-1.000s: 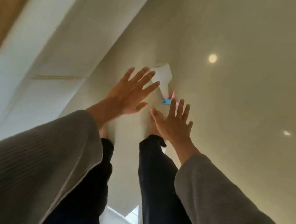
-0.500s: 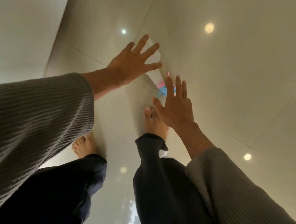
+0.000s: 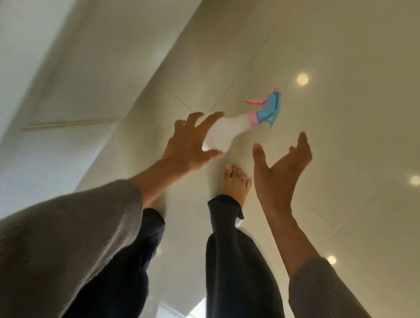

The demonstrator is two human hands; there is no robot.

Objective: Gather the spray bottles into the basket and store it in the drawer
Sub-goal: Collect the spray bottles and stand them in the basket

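Note:
A white spray bottle [image 3: 225, 131] with a blue head and pink trigger lies on the pale tiled floor, nozzle end to the right. My left hand [image 3: 192, 142] hovers over its body with fingers spread and curled, partly covering it; whether it touches is unclear. My right hand [image 3: 281, 167] is open, palm turned left, just to the right of the bottle. No basket or drawer is in view.
A bare foot [image 3: 235, 183] stands just below the bottle between my hands, with dark trouser legs [image 3: 237, 273] under it. A white cabinet front [image 3: 37, 93] rises on the left. The glossy floor [image 3: 368, 74] reflects ceiling lights.
The view has swung and both hands have come apart. The left hand has curled down over the bottle, the right has turned palm inward. The bottle, mostly hidden before, now shows.

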